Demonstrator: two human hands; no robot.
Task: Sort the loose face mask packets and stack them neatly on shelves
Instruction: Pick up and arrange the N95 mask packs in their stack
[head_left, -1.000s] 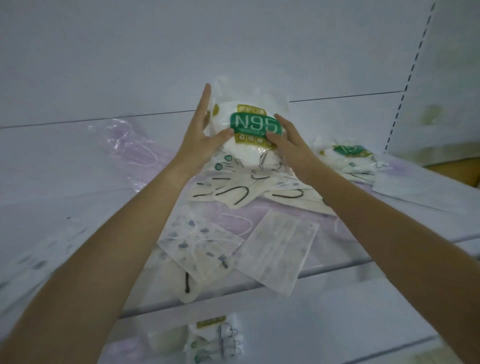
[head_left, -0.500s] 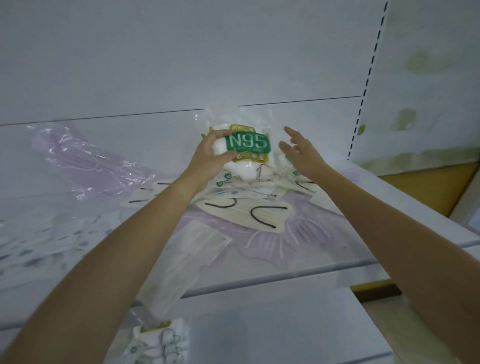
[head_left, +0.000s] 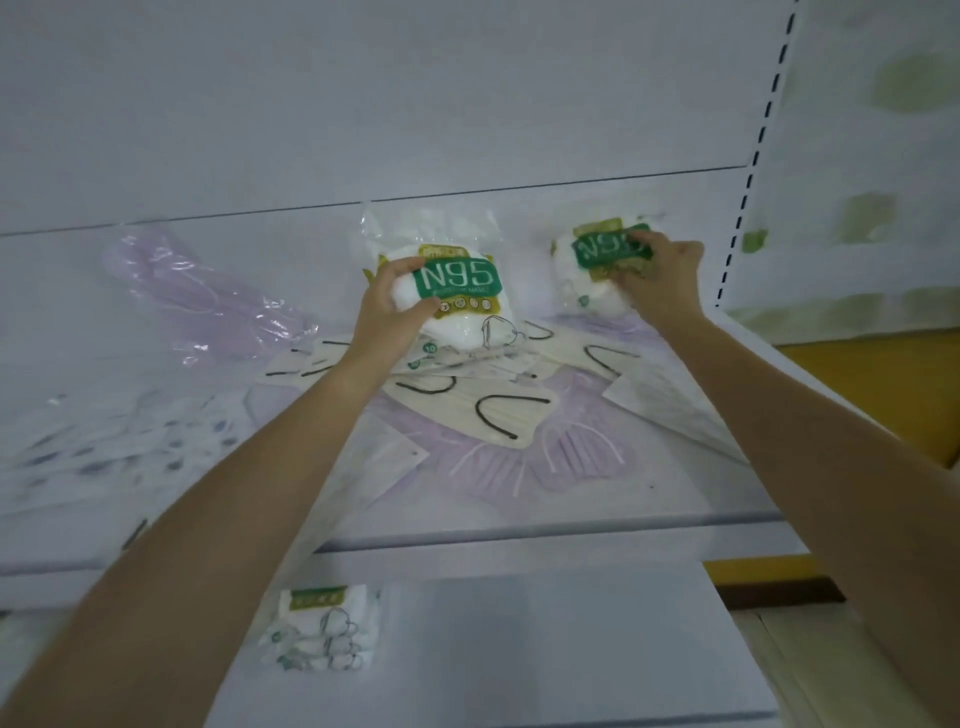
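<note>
On the white shelf (head_left: 675, 499), the left hand (head_left: 387, 306) grips one N95 packet (head_left: 457, 280); the right hand (head_left: 660, 275) clutches a second N95 packet (head_left: 597, 260) just beside it.

Upper shelf (head_left: 597, 514), white: loose flat masks scattered across it. Cream masks with black ear loops (head_left: 498, 415) at centre, overlapping a purple mask packet (head_left: 566, 457). Crumpled purple plastic packet (head_left: 197, 296) rear left. Lower shelf (head_left: 545, 649): one white mask packet (head_left: 322, 634).
</note>
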